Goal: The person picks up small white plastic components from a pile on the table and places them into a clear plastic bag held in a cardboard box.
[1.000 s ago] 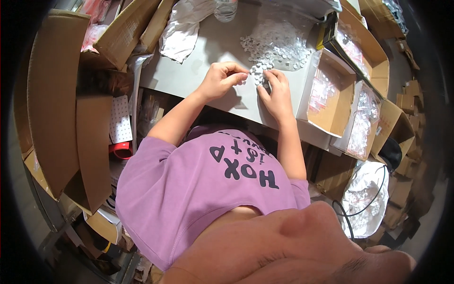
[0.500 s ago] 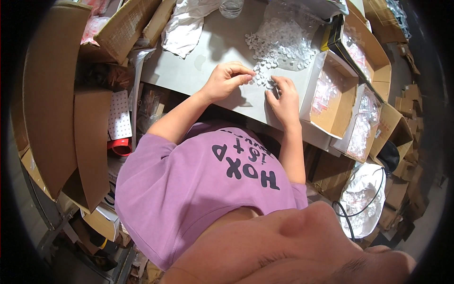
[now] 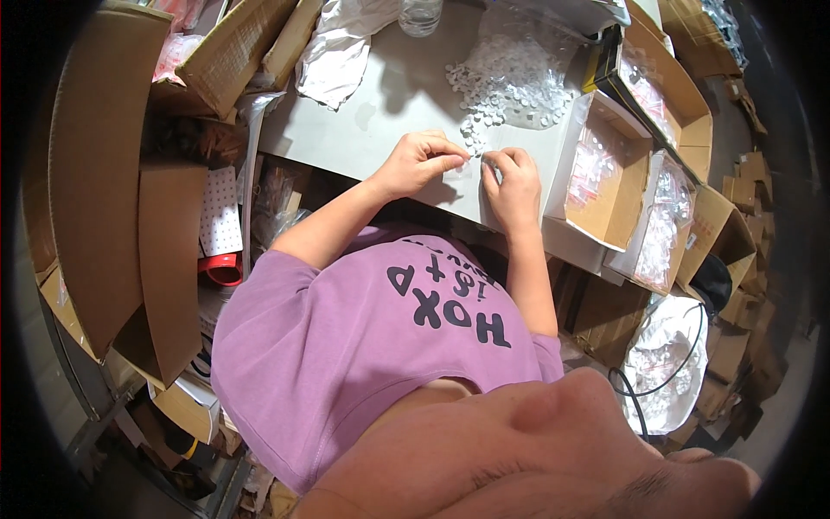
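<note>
Left hand (image 3: 421,164): thumb and forefinger drawn close at the tips; whether they pinch anything I cannot tell.
Right hand (image 3: 516,183): fingers curled, tips just beside the left's; any hold is too small to make out.
Small white round pieces (image 3: 473,137): trailing down to the fingertips from a heap on the pale grey flat-topped table (image 3: 363,130).
Handling: probably light, stiff and smooth, apt to skid; best taken singly by the rim.
Clear plastic bag (image 3: 540,48): beyond, at the heap.
</note>
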The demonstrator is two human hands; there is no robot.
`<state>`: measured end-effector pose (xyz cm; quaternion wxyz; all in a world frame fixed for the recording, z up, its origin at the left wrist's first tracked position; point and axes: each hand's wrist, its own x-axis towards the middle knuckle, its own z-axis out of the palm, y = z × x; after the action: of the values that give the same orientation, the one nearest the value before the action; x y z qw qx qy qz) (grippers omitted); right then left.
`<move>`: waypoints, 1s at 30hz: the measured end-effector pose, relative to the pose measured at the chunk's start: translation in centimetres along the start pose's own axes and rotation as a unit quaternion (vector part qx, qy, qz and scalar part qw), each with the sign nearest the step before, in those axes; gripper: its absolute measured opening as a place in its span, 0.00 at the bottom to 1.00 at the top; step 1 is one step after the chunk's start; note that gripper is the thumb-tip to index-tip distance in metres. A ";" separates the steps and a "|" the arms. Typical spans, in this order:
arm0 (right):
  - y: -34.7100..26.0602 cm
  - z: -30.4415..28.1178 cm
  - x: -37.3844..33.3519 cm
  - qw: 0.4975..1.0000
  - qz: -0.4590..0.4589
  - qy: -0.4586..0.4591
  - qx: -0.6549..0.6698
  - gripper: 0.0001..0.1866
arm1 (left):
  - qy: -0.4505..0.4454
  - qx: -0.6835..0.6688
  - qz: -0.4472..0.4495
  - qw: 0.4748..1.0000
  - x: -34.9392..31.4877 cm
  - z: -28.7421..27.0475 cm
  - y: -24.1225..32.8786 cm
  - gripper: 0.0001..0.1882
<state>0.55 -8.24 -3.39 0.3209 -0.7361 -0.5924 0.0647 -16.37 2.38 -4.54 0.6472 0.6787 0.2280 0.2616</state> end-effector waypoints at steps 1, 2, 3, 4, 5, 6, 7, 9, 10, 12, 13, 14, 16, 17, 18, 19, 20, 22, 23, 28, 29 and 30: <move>-0.1 0.0 -0.1 1.000 0.000 0.003 -0.012 0.07 | 0.001 0.002 -0.011 1.000 -0.1 0.0 0.1 0.06; -0.1 0.1 -0.2 1.000 0.001 0.004 -0.012 0.07 | 0.000 0.002 -0.010 1.000 -0.2 0.1 0.2 0.06; -0.1 0.2 -0.4 1.000 0.008 0.012 -0.014 0.06 | 0.013 0.007 -0.022 1.000 -0.2 0.1 0.3 0.06; 0.0 0.3 -0.6 1.000 0.016 0.020 -0.015 0.05 | 0.027 0.011 -0.034 0.999 -0.2 0.2 0.4 0.06; -0.2 0.4 -0.7 1.000 0.017 0.021 -0.014 0.05 | 0.026 0.012 -0.034 0.999 -0.3 0.2 0.4 0.06; -0.3 0.4 -0.9 0.999 0.020 0.024 -0.023 0.05 | 0.027 0.017 -0.036 0.999 -0.3 0.2 0.4 0.07; -0.4 0.5 -1.0 0.999 0.022 0.027 -0.032 0.05 | 0.028 0.022 -0.039 0.999 -0.3 0.2 0.4 0.07; -0.5 0.4 -1.3 0.999 0.021 0.029 -0.039 0.05 | 0.029 0.017 -0.028 0.999 -0.1 0.5 0.6 0.07; -0.5 0.4 -1.4 0.998 0.018 0.030 -0.047 0.05 | 0.033 0.012 -0.017 0.999 0.0 0.7 0.6 0.07; -0.4 0.3 -1.5 0.998 0.018 0.029 -0.051 0.05 | 0.032 0.041 0.011 0.999 0.2 1.2 0.1 0.07; -0.4 0.2 -1.6 0.998 0.016 0.026 -0.056 0.05 | 0.034 0.069 0.038 0.996 0.3 1.4 -0.2 0.07; -0.3 0.2 -1.6 0.998 0.017 0.027 -0.055 0.05 | 0.033 0.070 0.038 0.996 0.3 1.5 -0.3 0.07; -0.3 0.0 -1.5 0.998 0.026 0.024 -0.059 0.05 | 0.030 0.089 0.044 0.995 0.2 1.7 -0.4 0.08; -0.2 -0.1 -1.4 0.998 0.027 0.025 -0.059 0.05 | 0.029 0.089 0.044 0.995 0.2 1.6 -0.2 0.08; -0.2 -0.2 -1.2 0.998 0.037 0.019 -0.049 0.05 | 0.019 0.121 0.032 0.992 0.2 1.5 0.0 0.08; 0.0 -0.4 -1.0 0.998 0.048 0.012 -0.039 0.06 | 0.008 0.153 0.019 0.988 0.2 1.4 0.1 0.09; 0.3 -0.5 -1.0 0.998 0.048 0.013 -0.039 0.06 | 0.008 0.153 0.020 0.988 0.2 1.4 0.1 0.09; 1.0 -0.6 -0.9 0.998 0.066 -0.019 -0.005 0.08 | 0.003 0.153 0.018 0.988 0.5 1.6 0.0 0.11; 1.1 -0.5 -0.9 0.998 0.065 -0.019 -0.005 0.08 | 0.004 0.153 0.019 0.988 0.5 1.7 -0.1 0.11; 0.8 -0.5 -0.6 0.997 0.072 -0.006 0.034 0.14 | 0.020 0.177 0.074 0.981 0.4 2.1 -0.7 0.12; 0.8 -0.3 -0.6 0.997 0.072 -0.005 0.034 0.14 | 0.020 0.177 0.074 0.981 0.3 2.1 -0.8 0.12; 0.8 0.0 -0.5 0.997 0.064 -0.005 0.032 0.15 | 0.017 0.191 0.078 0.978 0.3 2.1 -0.9 0.12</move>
<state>1.07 -8.83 -3.95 0.3366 -0.7618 -0.5430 0.1072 -14.76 1.03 -5.43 0.4789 0.8011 0.2312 0.2746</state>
